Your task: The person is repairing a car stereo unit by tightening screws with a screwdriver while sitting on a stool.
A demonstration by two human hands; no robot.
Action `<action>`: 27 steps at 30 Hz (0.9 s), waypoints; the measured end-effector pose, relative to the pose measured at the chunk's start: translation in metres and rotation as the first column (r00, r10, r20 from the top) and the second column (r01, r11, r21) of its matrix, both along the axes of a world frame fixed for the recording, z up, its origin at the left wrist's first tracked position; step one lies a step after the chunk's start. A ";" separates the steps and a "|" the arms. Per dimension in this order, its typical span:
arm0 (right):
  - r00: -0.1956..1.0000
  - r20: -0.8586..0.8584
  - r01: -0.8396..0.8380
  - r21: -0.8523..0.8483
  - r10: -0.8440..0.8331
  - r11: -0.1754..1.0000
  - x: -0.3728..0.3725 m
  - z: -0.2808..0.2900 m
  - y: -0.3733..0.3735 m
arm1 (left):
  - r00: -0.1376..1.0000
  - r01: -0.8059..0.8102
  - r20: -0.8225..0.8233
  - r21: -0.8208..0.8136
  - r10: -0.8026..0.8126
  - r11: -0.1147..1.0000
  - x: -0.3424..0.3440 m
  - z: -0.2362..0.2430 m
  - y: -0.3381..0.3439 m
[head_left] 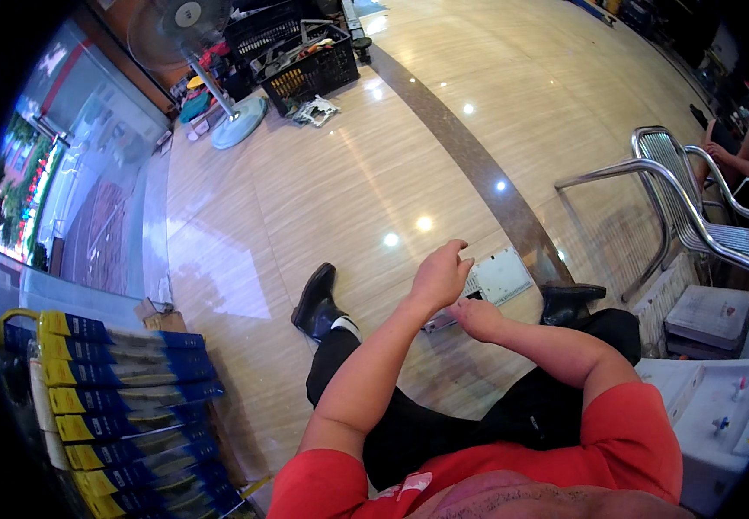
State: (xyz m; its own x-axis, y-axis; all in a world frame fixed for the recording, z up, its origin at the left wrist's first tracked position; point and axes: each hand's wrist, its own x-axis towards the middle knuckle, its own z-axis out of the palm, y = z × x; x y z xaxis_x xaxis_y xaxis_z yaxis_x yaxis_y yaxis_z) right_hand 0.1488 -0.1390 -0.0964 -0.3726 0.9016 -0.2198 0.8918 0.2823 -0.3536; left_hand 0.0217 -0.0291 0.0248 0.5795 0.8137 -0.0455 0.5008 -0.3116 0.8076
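Note:
My left hand (440, 275) hovers with fingers curled loosely, just above and left of a flat white rectangular device (497, 278) with a keypad end. My right hand (476, 318) is closed around the near lower edge of that device, holding it over my lap. Both bare forearms reach out from red sleeves. My legs in black trousers stretch forward, with a black shoe (316, 302) on the left and another black shoe (569, 298) on the right.
A metal chair (694, 208) stands at the right, with another person's arm (742, 160) beyond it. Stacked booklets (708, 318) and a white box (720, 406) lie right. Blue-and-yellow boxes (119, 406) pile at the left. A standing fan (219, 86) and black crates (301, 56) stand far back.

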 end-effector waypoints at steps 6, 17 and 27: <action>0.999 0.029 -0.017 -0.083 0.019 0.996 -0.006 0.021 -0.004 | 1.000 0.001 -0.010 0.006 -0.001 1.000 -0.002 -0.001 0.001; 0.999 0.039 -0.018 -0.027 0.019 0.999 -0.004 0.012 -0.003 | 1.000 -0.001 -0.014 0.007 0.001 1.000 -0.002 -0.001 -0.001; 0.999 0.042 0.019 -0.066 -0.017 0.998 -0.006 0.006 0.001 | 1.000 -0.008 -0.018 0.020 0.008 1.000 0.000 -0.004 -0.001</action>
